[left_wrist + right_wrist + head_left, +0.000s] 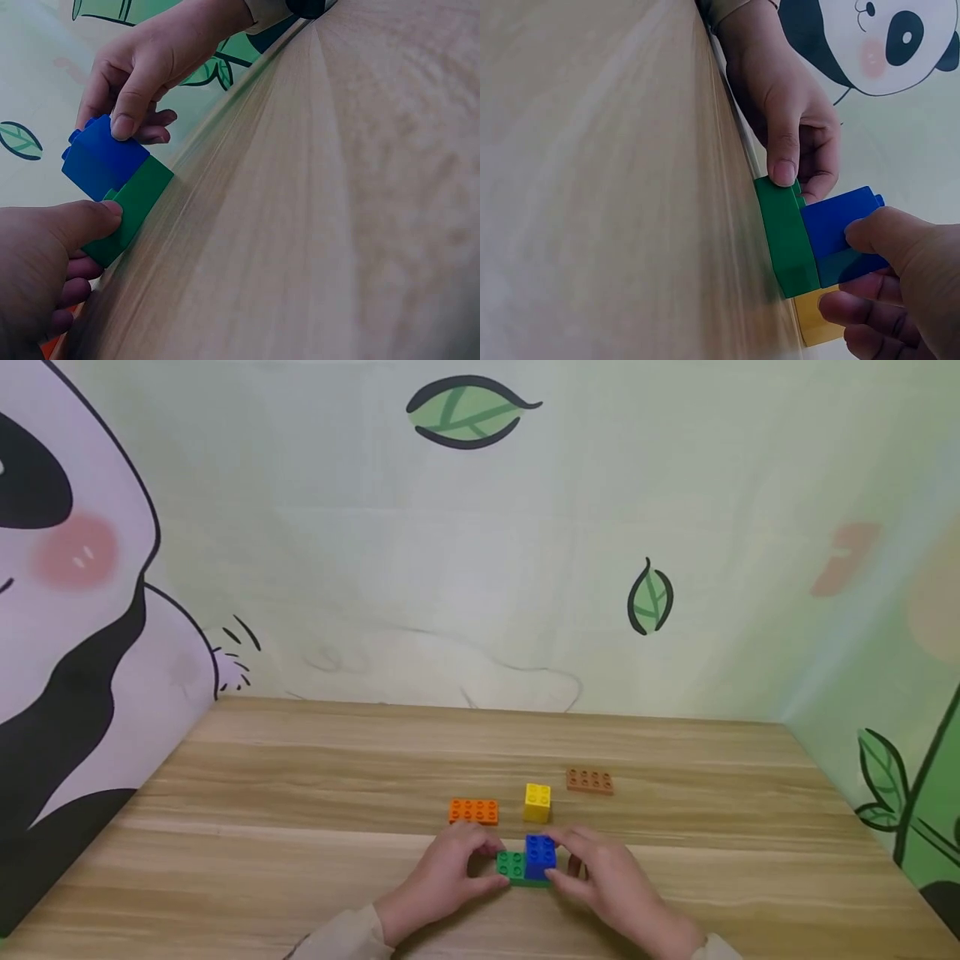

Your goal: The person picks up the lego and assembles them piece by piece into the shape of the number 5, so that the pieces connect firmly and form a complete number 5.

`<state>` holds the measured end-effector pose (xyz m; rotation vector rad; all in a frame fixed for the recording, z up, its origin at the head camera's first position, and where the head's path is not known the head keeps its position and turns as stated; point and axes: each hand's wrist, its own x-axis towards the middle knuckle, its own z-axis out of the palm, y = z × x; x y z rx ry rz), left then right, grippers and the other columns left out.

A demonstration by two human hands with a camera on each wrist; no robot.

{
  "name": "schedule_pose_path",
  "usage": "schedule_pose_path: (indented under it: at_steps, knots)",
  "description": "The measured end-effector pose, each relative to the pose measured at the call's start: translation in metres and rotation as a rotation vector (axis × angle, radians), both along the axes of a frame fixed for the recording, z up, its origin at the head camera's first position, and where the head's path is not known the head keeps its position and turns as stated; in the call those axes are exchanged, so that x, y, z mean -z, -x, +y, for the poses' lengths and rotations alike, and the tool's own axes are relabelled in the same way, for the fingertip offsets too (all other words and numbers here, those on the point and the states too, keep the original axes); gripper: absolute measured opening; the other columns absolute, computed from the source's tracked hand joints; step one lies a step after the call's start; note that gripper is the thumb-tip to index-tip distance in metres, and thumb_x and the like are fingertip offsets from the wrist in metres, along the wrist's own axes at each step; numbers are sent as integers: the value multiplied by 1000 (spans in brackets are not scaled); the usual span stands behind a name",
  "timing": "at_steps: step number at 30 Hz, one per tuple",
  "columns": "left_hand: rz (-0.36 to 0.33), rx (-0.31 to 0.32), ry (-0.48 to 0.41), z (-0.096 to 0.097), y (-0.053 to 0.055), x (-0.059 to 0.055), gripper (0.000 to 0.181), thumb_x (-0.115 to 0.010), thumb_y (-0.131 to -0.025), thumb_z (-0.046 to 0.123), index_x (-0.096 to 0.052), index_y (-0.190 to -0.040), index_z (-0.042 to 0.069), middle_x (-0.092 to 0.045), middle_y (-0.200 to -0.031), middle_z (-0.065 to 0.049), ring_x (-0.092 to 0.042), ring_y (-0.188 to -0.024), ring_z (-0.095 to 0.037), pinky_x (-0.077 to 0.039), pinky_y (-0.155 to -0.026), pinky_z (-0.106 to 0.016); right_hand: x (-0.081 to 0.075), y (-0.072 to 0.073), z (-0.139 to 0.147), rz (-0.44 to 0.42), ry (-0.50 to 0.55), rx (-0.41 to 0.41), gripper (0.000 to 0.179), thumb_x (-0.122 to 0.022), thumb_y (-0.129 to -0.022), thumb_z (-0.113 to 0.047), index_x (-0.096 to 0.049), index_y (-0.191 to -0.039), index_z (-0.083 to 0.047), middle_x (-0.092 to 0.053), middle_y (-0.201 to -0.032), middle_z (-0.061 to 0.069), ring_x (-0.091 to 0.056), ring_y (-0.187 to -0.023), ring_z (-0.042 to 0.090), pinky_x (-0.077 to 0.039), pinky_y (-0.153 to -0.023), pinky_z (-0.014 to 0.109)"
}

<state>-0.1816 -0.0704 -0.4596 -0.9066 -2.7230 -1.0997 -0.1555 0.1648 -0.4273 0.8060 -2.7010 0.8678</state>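
A green toy brick (512,865) lies on the wooden table, longer than it is wide, with studs showing on its left half. On its right half sits a square blue brick (541,857), studs up. My left hand (448,870) pinches the left end of the green brick between thumb and fingers, as the left wrist view also shows. With thumb and fingertips, my right hand (611,877) grips the blue brick at its sides. In the right wrist view the blue brick (844,232) stands against the top of the green brick (786,240).
Behind the hands lie an orange brick (473,811) at the left, a square yellow brick (537,802) in the middle and a brown brick (589,781) farther back at the right. A wall with painted leaves and a panda (168,635) borders the table (315,752).
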Motion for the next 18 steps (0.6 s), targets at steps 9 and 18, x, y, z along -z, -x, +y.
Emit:
schedule_pose_path:
  at_steps: [9, 18]
  knots:
    - [-12, -7, 4, -2, 1, -1, 28, -78, -80, 31, -67, -101, 17, -65, -95, 7, -53, -89, -6, -46, -82, -26, 0, 4, 1, -148, 41, 7, 39, -72, -85, -22, -64, -121, -13, -65, -95, -4, -48, -67, -6, -46, -58, 16]
    - [13, -1, 4, -1, 0, 3, 27, -77, -80, 34, -67, -101, 18, -64, -94, 9, -52, -88, -4, -45, -81, -25, 3, 4, 4, -228, 81, 17, 41, -72, -85, -22, -60, -124, -12, -64, -102, 0, -51, -69, -4, -48, -59, 17]
